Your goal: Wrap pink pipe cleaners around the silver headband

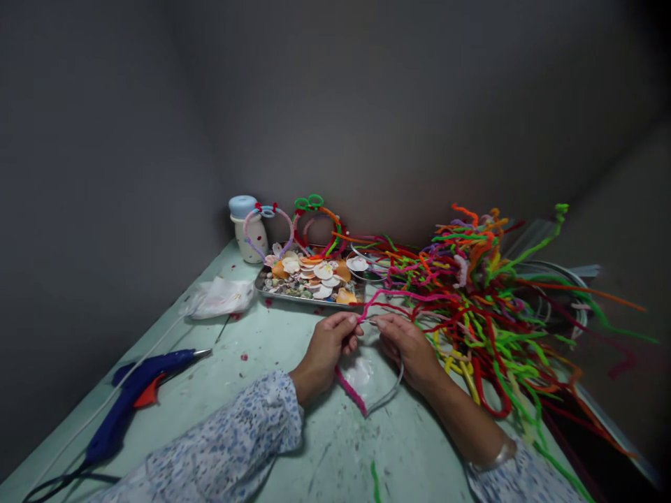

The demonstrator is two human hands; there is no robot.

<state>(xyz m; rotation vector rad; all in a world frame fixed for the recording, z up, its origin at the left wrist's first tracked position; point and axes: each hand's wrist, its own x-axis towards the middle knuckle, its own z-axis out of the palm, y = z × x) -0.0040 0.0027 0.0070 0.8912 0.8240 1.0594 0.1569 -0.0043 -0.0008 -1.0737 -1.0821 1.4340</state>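
Note:
Both my hands are over the middle of the table, pinching a thin hoop at its far side. Fuzzy pink pipe cleaner [350,391] covers the hoop's left part, and its right part [388,400] shows grey. My left hand [328,349] is closed on the hoop, thumb against fingers, where a loose pink strand [391,293] rises and runs off to the right. Close beside it, my right hand [412,348] grips the hoop with thumb and fingertips. The exact contact under the fingers is hidden.
A metal tray [309,302] of shells and small pieces lies ahead, with decorated hoops [293,234] behind it. A lidded white jar [251,234] stands far left. Left are a plastic packet [223,297] and a blue glue gun [123,405] with cord. Tangled pipe cleaners [472,293] spread right.

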